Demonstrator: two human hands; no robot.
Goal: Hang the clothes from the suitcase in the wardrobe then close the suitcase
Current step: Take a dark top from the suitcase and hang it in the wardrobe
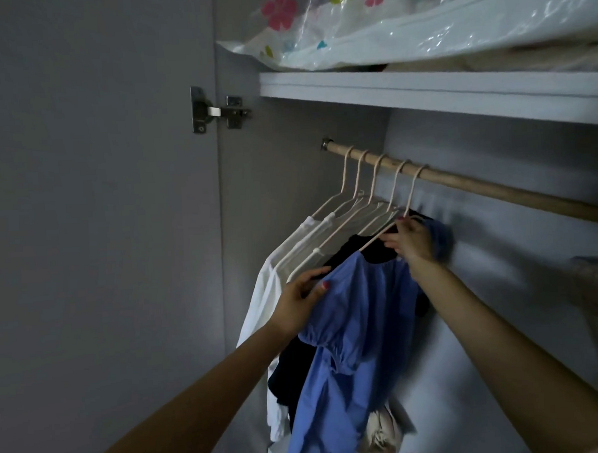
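Head view. Blue dress [350,327]: soft gathered cotton, on the last hanger [377,238] on the rod [460,185], at 6 o'clock from the hook, next to a black garment [293,373] and white shirts [279,271]. Right hand [413,240]: grip pinching the hanger's neck, likely to steady it. Left hand [302,303]: grip holding the dress's shoulder at 9 o'clock, probably to straighten it. Suitcase not in view.

No readable text, label or number shows anywhere (the lighting is dim).
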